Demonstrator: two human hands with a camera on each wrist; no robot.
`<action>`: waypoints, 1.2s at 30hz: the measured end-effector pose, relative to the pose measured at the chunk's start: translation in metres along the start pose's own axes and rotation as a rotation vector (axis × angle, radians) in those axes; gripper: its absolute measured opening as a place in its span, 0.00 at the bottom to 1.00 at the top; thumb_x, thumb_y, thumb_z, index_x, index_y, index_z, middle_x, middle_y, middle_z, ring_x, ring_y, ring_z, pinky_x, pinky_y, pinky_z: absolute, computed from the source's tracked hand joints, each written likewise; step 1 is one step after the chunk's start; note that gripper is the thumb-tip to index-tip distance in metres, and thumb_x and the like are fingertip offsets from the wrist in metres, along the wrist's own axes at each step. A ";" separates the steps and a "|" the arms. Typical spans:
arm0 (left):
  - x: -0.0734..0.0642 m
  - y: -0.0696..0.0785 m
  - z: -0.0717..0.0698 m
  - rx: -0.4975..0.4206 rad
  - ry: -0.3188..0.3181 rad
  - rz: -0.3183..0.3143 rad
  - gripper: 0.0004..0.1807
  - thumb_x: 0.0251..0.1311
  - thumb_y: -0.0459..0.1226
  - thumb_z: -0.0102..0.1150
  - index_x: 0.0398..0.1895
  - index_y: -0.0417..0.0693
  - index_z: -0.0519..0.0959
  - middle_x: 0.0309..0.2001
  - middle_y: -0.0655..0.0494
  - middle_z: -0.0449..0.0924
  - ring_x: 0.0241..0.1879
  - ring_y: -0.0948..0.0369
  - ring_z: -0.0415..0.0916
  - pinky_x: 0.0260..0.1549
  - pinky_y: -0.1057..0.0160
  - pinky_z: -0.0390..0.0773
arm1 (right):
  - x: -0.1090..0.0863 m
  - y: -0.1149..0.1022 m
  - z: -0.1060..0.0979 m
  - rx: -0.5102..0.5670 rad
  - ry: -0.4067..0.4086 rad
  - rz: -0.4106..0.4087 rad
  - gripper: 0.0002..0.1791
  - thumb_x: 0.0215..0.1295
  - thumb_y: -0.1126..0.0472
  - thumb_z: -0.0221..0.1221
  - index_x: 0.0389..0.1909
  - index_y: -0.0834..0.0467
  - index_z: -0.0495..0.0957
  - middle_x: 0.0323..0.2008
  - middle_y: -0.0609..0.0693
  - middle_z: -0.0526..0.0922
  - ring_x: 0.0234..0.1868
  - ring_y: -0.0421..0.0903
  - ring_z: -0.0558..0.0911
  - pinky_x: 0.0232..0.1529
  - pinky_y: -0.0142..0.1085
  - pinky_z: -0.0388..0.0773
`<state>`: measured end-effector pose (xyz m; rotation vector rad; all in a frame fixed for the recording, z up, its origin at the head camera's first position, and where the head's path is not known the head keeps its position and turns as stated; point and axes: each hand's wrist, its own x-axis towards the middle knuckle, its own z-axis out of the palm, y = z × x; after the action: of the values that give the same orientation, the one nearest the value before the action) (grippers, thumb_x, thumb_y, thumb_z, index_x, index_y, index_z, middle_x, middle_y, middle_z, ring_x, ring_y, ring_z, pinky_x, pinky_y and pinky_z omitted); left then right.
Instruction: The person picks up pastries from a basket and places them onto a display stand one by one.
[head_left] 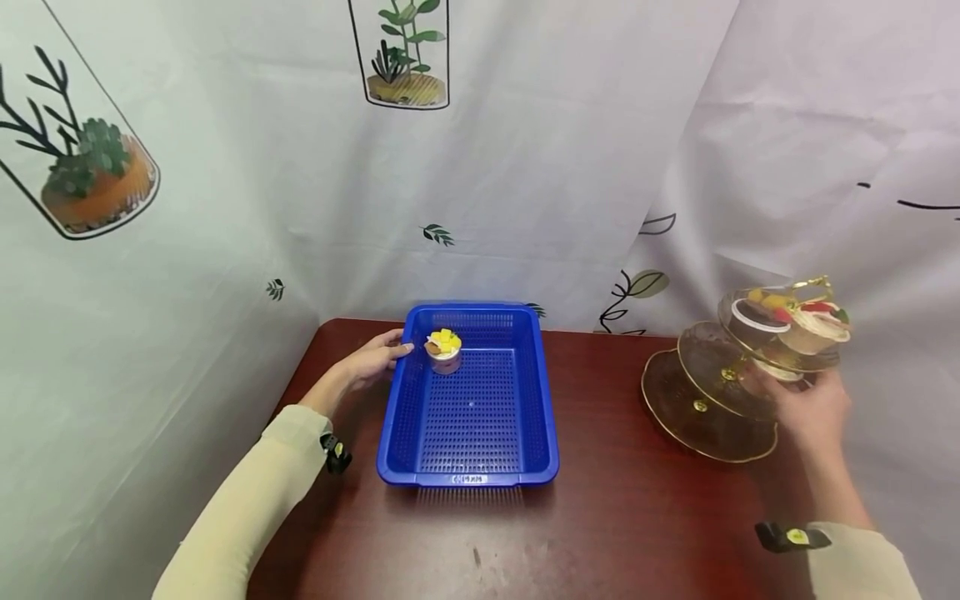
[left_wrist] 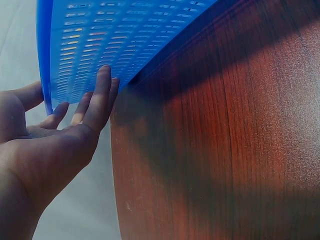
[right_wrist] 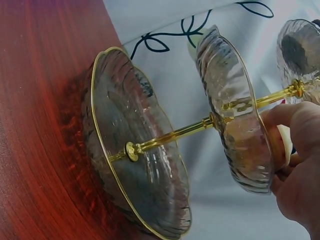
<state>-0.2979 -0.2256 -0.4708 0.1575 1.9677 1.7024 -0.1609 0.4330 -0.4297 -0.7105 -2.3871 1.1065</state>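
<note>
My left hand (head_left: 367,364) holds the left side of a blue plastic basket (head_left: 468,480), thumb at the rim and fingers (left_wrist: 102,92) against its perforated outer wall. Inside the basket, near its back left corner, stands a dessert cup topped with yellow cubes (head_left: 445,352). On the right is a three-tier glass cake stand (head_left: 705,437) with gold edges. My right hand (head_left: 817,412) reaches into its middle tier and grips a dessert cup (right_wrist: 285,142) there, mostly hidden by the fingers and glass. Two fruit-topped cups, one dark (head_left: 757,317) and one pale (head_left: 817,327), sit on the top tier.
The reddish-brown wooden table (head_left: 600,517) carries the basket and the stand. Behind it hangs a pale curtain (head_left: 540,183) printed with plants, close to the table's back edge. A gold handle (head_left: 813,287) tops the stand.
</note>
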 end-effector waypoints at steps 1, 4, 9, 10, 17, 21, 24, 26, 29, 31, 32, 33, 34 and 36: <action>0.000 0.000 0.000 -0.001 -0.004 0.002 0.29 0.77 0.41 0.46 0.75 0.45 0.53 0.65 0.34 0.67 0.57 0.41 0.75 0.51 0.44 0.79 | 0.000 0.000 0.000 0.005 0.001 0.002 0.42 0.52 0.46 0.74 0.68 0.46 0.67 0.63 0.56 0.74 0.61 0.49 0.76 0.53 0.24 0.73; 0.000 0.000 0.000 -0.005 -0.006 0.007 0.29 0.77 0.40 0.45 0.75 0.45 0.53 0.66 0.33 0.67 0.56 0.42 0.76 0.50 0.44 0.79 | 0.002 -0.001 0.000 -0.004 0.008 -0.003 0.42 0.51 0.46 0.74 0.67 0.46 0.68 0.63 0.55 0.74 0.61 0.47 0.76 0.52 0.23 0.72; -0.001 0.001 0.000 -0.006 0.007 0.002 0.28 0.77 0.40 0.45 0.76 0.45 0.53 0.65 0.34 0.67 0.54 0.45 0.77 0.50 0.45 0.79 | 0.004 -0.002 -0.001 -0.027 0.020 -0.027 0.44 0.50 0.44 0.74 0.68 0.49 0.68 0.64 0.56 0.74 0.63 0.48 0.74 0.60 0.27 0.68; -0.001 0.001 0.000 -0.009 0.010 0.000 0.28 0.77 0.40 0.45 0.75 0.46 0.53 0.65 0.34 0.68 0.54 0.45 0.77 0.50 0.45 0.79 | 0.004 -0.002 -0.001 -0.031 0.022 -0.033 0.44 0.50 0.44 0.74 0.68 0.50 0.68 0.64 0.56 0.74 0.63 0.48 0.74 0.60 0.27 0.68; 0.000 -0.003 -0.001 -0.020 0.014 -0.005 0.28 0.77 0.40 0.45 0.75 0.46 0.53 0.64 0.34 0.68 0.54 0.44 0.77 0.50 0.44 0.79 | 0.000 0.000 -0.002 -0.064 0.011 -0.069 0.44 0.50 0.44 0.75 0.65 0.55 0.69 0.59 0.59 0.77 0.53 0.46 0.74 0.48 0.27 0.66; 0.000 -0.003 -0.001 -0.028 0.009 -0.007 0.28 0.77 0.40 0.45 0.75 0.47 0.54 0.64 0.35 0.68 0.56 0.42 0.76 0.51 0.43 0.78 | -0.002 0.001 -0.002 -0.070 0.007 -0.072 0.44 0.51 0.44 0.74 0.66 0.57 0.69 0.60 0.60 0.76 0.57 0.53 0.74 0.49 0.28 0.67; 0.000 -0.003 0.001 -0.022 0.006 -0.005 0.29 0.77 0.40 0.45 0.76 0.46 0.53 0.65 0.35 0.68 0.57 0.41 0.75 0.51 0.43 0.78 | -0.003 0.003 -0.002 -0.069 0.012 -0.068 0.44 0.51 0.45 0.74 0.67 0.59 0.69 0.61 0.61 0.76 0.59 0.57 0.73 0.55 0.33 0.69; -0.001 -0.002 0.001 -0.018 0.004 -0.002 0.29 0.77 0.40 0.45 0.76 0.46 0.52 0.65 0.35 0.68 0.57 0.41 0.75 0.51 0.43 0.78 | -0.004 0.004 -0.002 -0.061 0.018 -0.062 0.44 0.51 0.45 0.74 0.66 0.59 0.69 0.62 0.61 0.75 0.61 0.57 0.73 0.60 0.37 0.68; -0.001 -0.002 0.001 -0.021 0.009 -0.007 0.29 0.77 0.40 0.45 0.76 0.47 0.52 0.65 0.36 0.68 0.57 0.42 0.76 0.52 0.43 0.78 | -0.007 0.007 -0.001 -0.039 0.036 -0.041 0.42 0.51 0.45 0.74 0.64 0.58 0.72 0.62 0.59 0.76 0.61 0.55 0.73 0.62 0.38 0.67; 0.000 -0.002 0.001 -0.020 0.011 -0.013 0.29 0.77 0.40 0.45 0.76 0.47 0.53 0.65 0.36 0.69 0.56 0.43 0.76 0.51 0.43 0.78 | -0.010 0.008 -0.002 -0.023 0.049 -0.030 0.40 0.50 0.44 0.75 0.62 0.56 0.74 0.61 0.58 0.77 0.61 0.53 0.73 0.63 0.37 0.67; 0.000 -0.002 0.001 -0.020 0.011 -0.014 0.29 0.77 0.40 0.45 0.76 0.47 0.53 0.65 0.36 0.69 0.56 0.43 0.76 0.51 0.43 0.78 | -0.012 0.009 -0.003 -0.017 0.057 -0.025 0.39 0.50 0.44 0.75 0.61 0.55 0.74 0.59 0.57 0.77 0.61 0.53 0.73 0.63 0.37 0.67; 0.001 -0.002 0.001 -0.023 0.012 -0.018 0.28 0.77 0.40 0.45 0.76 0.47 0.53 0.65 0.36 0.69 0.56 0.43 0.76 0.51 0.43 0.78 | -0.014 0.009 -0.003 -0.009 0.066 -0.020 0.38 0.50 0.45 0.75 0.61 0.55 0.75 0.58 0.56 0.77 0.60 0.52 0.73 0.63 0.37 0.67; 0.001 -0.002 0.001 -0.023 0.011 -0.016 0.29 0.77 0.40 0.46 0.76 0.47 0.53 0.65 0.36 0.68 0.56 0.43 0.76 0.51 0.43 0.78 | -0.016 0.010 -0.004 -0.005 0.074 -0.018 0.38 0.51 0.45 0.74 0.61 0.55 0.75 0.57 0.55 0.77 0.60 0.51 0.73 0.63 0.37 0.68; 0.002 -0.002 0.000 -0.030 0.010 -0.017 0.29 0.77 0.41 0.46 0.76 0.47 0.53 0.65 0.35 0.68 0.56 0.43 0.76 0.51 0.43 0.79 | -0.020 0.010 -0.005 -0.002 0.083 -0.013 0.38 0.52 0.46 0.74 0.63 0.55 0.74 0.56 0.54 0.76 0.60 0.50 0.72 0.64 0.37 0.68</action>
<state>-0.2986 -0.2252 -0.4732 0.1215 1.9445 1.7237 -0.1397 0.4297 -0.4371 -0.7261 -2.3204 1.0488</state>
